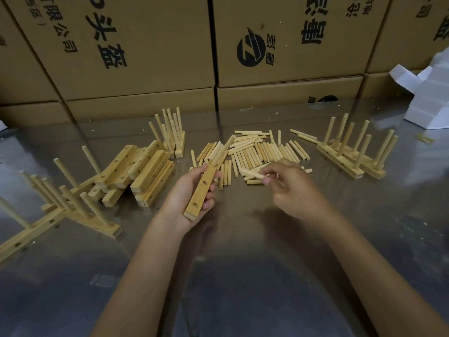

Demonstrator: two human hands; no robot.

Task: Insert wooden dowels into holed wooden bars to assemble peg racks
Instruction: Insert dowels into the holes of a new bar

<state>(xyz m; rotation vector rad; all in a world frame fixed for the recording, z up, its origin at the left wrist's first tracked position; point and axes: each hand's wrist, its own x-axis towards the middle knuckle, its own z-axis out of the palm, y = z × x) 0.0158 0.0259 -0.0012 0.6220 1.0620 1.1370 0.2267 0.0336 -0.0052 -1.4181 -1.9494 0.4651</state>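
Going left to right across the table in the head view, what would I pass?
Finished racks → stack of empty bars → left hand holding a bar → right hand pinching a dowel → more finished racks → white foam.

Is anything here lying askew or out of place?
Mostly tidy. One odd thing: a pale wooden dowel lies slanted across the loose dowel pile, and the stack of holed wooden bars sits jumbled.
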